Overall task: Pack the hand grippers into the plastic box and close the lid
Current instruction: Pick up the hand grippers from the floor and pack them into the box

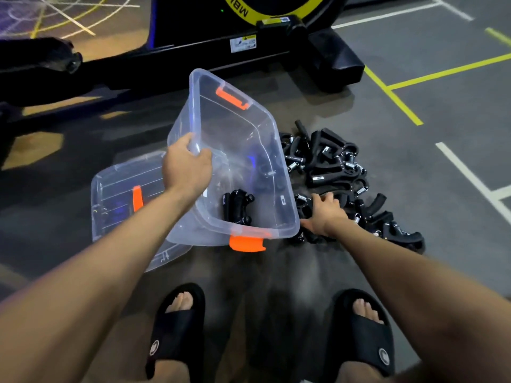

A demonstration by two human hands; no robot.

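Nearest the camera, two feet in black slide sandals point(177, 335) stand on the grey floor point(414, 150), both bare forearms reaching out above them. The right hand point(323, 214) lies palm down on the near edge of the pile of black hand grippers point(340, 172), fingers spread among the handles and springs; whether they have closed around one cannot be told. Just left of that hand is the clear plastic box point(237, 150), tilted with its open mouth toward the pile, an orange latch point(247, 242) at its near end and another at its far end. The left hand point(185, 167) grips the box's left rim, fingers curled over the edge, holding it tipped. At least one hand gripper point(237, 207) already lies inside near the low end. Beneath and left of the box, the clear lid point(121, 194) with an orange clip lies flat on the floor. Yellow and white lines mark the floor to the right, and farther off stands the black base of an exercise machine point(249, 42) with yellow trim.
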